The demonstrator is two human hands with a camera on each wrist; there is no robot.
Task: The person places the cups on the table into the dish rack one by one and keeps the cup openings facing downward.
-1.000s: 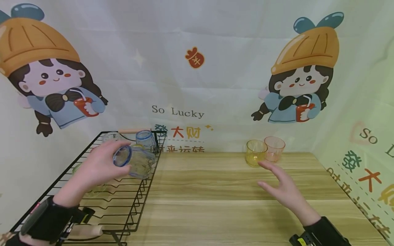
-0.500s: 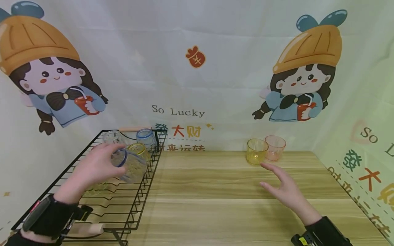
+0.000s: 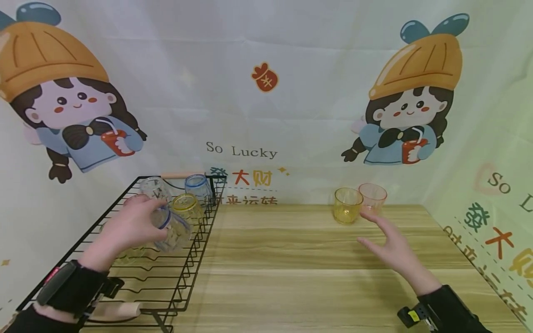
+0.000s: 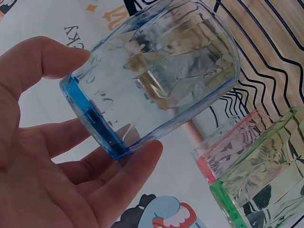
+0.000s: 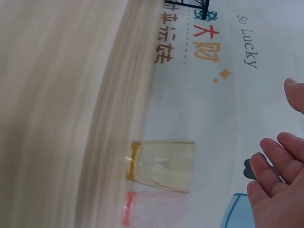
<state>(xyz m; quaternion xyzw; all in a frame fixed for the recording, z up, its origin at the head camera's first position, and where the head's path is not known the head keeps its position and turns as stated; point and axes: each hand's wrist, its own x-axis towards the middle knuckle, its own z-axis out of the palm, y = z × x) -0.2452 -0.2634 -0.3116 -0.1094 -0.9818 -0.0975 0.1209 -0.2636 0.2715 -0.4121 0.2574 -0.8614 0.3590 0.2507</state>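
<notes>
Blue-edged glass (image 3: pixel 176 232), tilted over the wire rack (image 3: pixel 166 311), pinched at its blue end by my left hand (image 3: pixel 130 224); my right hand (image 3: pixel 393 247) spread, empty. Bumping the neighbouring yellow glass (image 3: pixel 188 206) could loosen my grip.

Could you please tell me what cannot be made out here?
Head: lower part of the racked pink-rimmed glass, behind the left hand.
Head: part of the tabletop pink cup, behind the yellow cup.
Left wrist: part of the green-rimmed glass, beyond the right edge.
Right wrist: part of the right hand, beyond the right edge.
</notes>
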